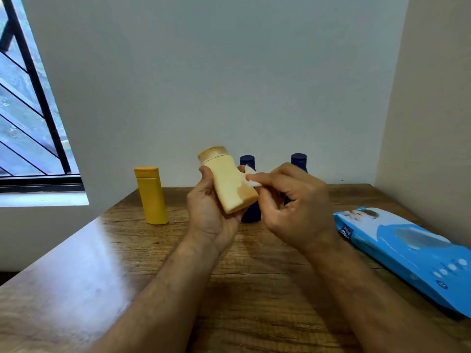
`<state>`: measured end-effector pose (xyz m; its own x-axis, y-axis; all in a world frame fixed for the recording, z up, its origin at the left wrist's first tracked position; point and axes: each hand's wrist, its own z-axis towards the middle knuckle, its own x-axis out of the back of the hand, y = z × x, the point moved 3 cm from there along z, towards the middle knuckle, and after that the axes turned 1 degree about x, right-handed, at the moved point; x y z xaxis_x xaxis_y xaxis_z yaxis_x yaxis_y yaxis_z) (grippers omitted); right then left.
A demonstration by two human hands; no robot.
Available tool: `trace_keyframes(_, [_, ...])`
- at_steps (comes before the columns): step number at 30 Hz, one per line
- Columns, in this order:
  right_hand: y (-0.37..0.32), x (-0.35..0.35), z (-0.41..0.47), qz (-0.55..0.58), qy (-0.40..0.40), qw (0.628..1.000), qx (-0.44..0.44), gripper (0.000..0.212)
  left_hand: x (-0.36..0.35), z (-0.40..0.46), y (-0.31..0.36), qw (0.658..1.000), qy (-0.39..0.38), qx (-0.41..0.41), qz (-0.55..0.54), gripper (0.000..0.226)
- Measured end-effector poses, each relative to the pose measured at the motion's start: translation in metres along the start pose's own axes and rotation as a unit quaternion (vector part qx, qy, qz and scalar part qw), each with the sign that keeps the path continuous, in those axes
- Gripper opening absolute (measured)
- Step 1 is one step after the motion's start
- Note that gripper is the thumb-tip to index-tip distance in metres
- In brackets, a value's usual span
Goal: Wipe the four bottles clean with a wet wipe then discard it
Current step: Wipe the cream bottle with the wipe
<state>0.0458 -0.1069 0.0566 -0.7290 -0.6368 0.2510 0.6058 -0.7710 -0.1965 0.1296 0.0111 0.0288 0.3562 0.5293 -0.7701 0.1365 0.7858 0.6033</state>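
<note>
My left hand (207, 212) grips a pale yellow bottle (229, 184), tilted and lifted above the table. My right hand (293, 202) pinches a small white wet wipe (252, 178) against the bottle's right side. A darker yellow bottle (151, 194) stands upright on the wooden table (127, 250) at the left. Two dark blue bottles stand near the wall: one (249, 212) is partly hidden behind the held bottle, and of the other (298, 161) only the cap shows above my right hand.
A blue pack of wet wipes (407, 253) lies flat at the table's right edge. A barred window (30, 110) is at the left. Walls close off the table at the back and right.
</note>
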Motion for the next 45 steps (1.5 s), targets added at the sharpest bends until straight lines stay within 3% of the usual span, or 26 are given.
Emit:
trace_keyframes(4, [-0.001, -0.012, -0.005, -0.045, -0.127, 0.991, 0.010, 0.023, -0.004, -0.003, -0.006, 0.994, -0.034, 0.002, 0.107, 0.059])
trace_keyframes(9, [0.005, -0.001, 0.002, -0.054, -0.009, 0.997, -0.051, 0.025, -0.009, -0.011, -0.010, 0.977, -0.049, -0.015, 0.205, 0.052])
trace_keyframes(13, [0.005, 0.005, 0.003, -0.041, 0.047, 0.997, -0.053, 0.025, -0.008, -0.014, -0.005, 0.949, -0.098, -0.059, 0.294, 0.027])
trace_keyframes(15, [0.003, 0.008, 0.005, -0.026, 0.081, 0.995, -0.047, 0.025, -0.007, -0.013, -0.002, 0.930, -0.112, -0.087, 0.340, 0.042])
trace_keyframes(22, [0.001, 0.013, 0.007, -0.025, 0.101, 0.995, -0.015, 0.022, -0.007, -0.011, 0.002, 0.813, -0.083, -0.211, 0.537, 0.056])
trace_keyframes(27, [-0.005, 0.008, 0.004, -0.033, 0.012, 0.998, 0.053, 0.022, -0.005, -0.012, 0.005, 0.778, -0.065, -0.267, 0.565, 0.071])
trace_keyframes(32, [0.006, 0.005, 0.006, -0.052, 0.029, 0.998, -0.026, 0.025, -0.003, -0.011, 0.005, 0.765, -0.059, -0.282, 0.576, 0.062])
trace_keyframes(35, [0.003, 0.009, 0.004, -0.039, 0.039, 0.998, -0.006, 0.020, 0.002, -0.009, 0.001, 0.757, -0.058, -0.269, 0.592, 0.057])
trace_keyframes(38, [-0.006, 0.005, 0.002, -0.003, -0.012, 0.999, 0.033, 0.020, 0.011, -0.004, -0.001, 0.743, -0.049, -0.273, 0.609, 0.053])
trace_keyframes(40, [-0.004, -0.002, 0.002, -0.009, -0.040, 0.999, 0.010, 0.021, 0.013, -0.002, 0.000, 0.735, -0.044, -0.281, 0.616, 0.052])
trace_keyframes(43, [0.007, -0.001, 0.004, -0.056, -0.004, 0.997, -0.059, 0.021, 0.010, -0.006, 0.000, 0.728, -0.042, -0.294, 0.618, 0.051])
trace_keyframes(45, [0.010, 0.006, 0.005, -0.056, 0.025, 0.997, -0.057, 0.021, 0.006, -0.009, 0.001, 0.724, -0.042, -0.305, 0.617, 0.048])
